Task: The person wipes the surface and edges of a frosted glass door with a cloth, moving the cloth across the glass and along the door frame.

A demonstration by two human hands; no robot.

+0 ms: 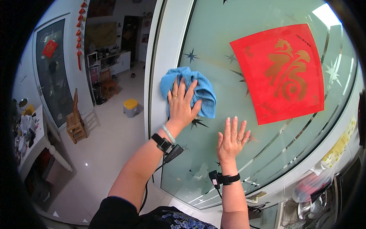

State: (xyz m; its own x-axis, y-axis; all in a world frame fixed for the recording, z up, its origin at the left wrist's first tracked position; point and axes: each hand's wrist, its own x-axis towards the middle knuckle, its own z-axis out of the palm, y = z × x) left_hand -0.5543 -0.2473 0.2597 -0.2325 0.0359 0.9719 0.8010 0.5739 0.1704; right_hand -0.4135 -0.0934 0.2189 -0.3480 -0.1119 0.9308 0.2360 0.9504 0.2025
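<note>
My left hand (183, 104) presses a crumpled blue cloth (204, 86) flat against the white frame and glass edge of a frosted glass door (211, 143). Its fingers are spread over the cloth, with a ring on one and a bangle at the wrist. Lower and to the right, my right hand (231, 143) holds nothing; its fingers are apart in front of the glass, and whether the palm touches it I cannot tell. A red paper decoration (286, 74) with a gold character is on the glass, up and right of both hands. Dark and clear star patterns mark the pane.
A door handle (257, 196) sits at the lower right, near a plastic bag (311, 187) and metal bowls (304, 210). On the left are a wooden chair (75, 120), a yellow-topped stool (131, 108) and a cluttered white table (43, 128). Cables hang from both wrist straps.
</note>
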